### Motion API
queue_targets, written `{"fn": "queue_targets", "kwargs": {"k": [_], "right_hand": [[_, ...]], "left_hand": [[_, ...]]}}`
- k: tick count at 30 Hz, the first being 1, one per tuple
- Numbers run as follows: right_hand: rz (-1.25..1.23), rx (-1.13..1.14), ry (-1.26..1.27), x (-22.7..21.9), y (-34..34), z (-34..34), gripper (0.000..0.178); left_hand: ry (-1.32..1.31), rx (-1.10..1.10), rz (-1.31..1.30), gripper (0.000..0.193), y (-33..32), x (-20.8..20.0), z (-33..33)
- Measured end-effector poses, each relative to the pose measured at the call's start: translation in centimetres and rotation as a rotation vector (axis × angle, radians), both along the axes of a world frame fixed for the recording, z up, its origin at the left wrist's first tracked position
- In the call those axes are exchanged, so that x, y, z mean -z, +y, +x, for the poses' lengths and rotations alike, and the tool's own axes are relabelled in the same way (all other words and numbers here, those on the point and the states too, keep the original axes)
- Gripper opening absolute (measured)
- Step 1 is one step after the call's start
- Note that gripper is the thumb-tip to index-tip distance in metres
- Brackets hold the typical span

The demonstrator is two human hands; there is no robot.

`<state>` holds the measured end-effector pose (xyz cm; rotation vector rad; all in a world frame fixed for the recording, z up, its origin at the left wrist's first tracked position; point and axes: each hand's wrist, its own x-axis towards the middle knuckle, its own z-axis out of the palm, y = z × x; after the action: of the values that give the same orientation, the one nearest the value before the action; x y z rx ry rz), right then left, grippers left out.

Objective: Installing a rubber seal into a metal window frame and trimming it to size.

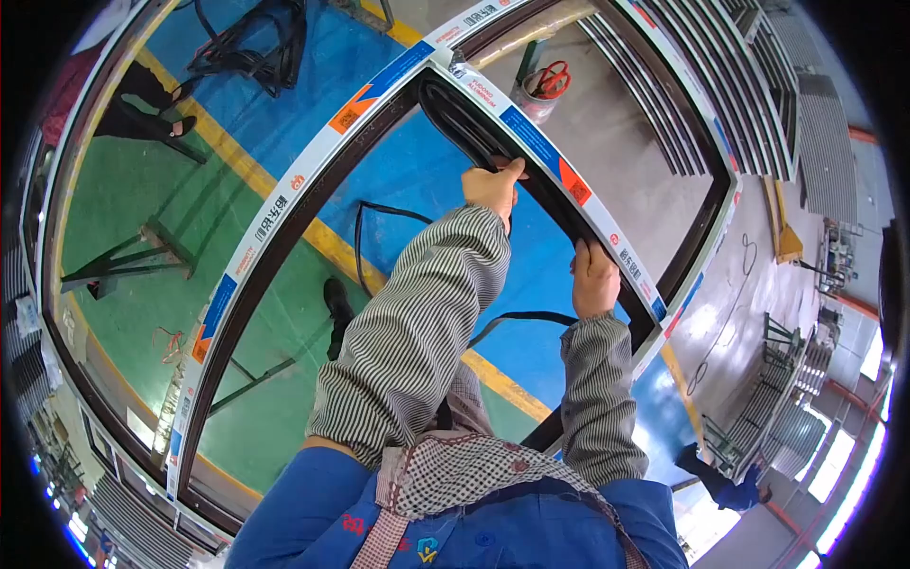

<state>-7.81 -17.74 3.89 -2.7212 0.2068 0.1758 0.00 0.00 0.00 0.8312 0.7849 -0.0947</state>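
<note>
Workshop floor (pixel 284 123), painted blue and green with yellow lines, fills the background. Large dark metal window frame (pixel 284 228) with white protective film spans 7 to 2 o'clock. Step in hand, by judgement: seating black rubber gasket strip (pixel 474 142) in its top rail. Left hand (pixel 493 185) pinches the strip at 12 o'clock; right hand (pixel 594 280) presses it at 2 o'clock; loose tail hangs below. Next move calls for pressing further along

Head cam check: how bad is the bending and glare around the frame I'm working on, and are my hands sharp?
Head view: strong fisheye, so the window frame bows toward the rim; black vignette at the corners. Left hand and right hand on the black gasket strip are sharp. Blown-out glare at lower right near the racks; the blue floor is evenly lit.
</note>
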Motion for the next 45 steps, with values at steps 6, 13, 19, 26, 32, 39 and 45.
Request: {"fn": "queue_targets", "kwargs": {"k": [6, 13, 19, 26, 32, 39, 45], "right_hand": [[-0.135, -0.191, -0.512, -1.9, 4.0, -0.3, 0.022], [-0.325, -0.302, -0.418, -1.0, 9.0, 7.2, 0.075], [-0.260, -0.302, -0.440, 0.1, 8.8, 8.3, 0.062], [-0.314, -0.238, -0.364, -0.9, 10.7, 8.5, 0.062], [-0.305, -0.332, -0.439, -0.1, 12.6, 10.1, 0.059], [-0.212, -0.386, -0.442, -0.8, 13.4, 11.4, 0.055], [-0.102, -0.338, -0.375, -0.8, 15.0, 12.9, 0.046]], "left_hand": [[-0.012, 0.002, 0.025, 0.014, 0.2, 0.2, 0.1], [0.026, 0.010, -0.029, 0.015, 0.6, -1.1, -0.1], [0.047, 0.153, 0.025, 0.015, 1.6, -0.7, -0.1], [-0.172, 0.216, 0.009, 0.042, 6.6, -1.1, -1.8], [-0.263, 0.092, 0.075, 0.058, 11.8, -2.2, -1.3], [-0.233, 0.110, -0.034, 0.049, 13.7, -2.9, -1.7], [-0.198, 0.119, -0.044, 0.049, 13.5, -2.9, -1.4]]}}
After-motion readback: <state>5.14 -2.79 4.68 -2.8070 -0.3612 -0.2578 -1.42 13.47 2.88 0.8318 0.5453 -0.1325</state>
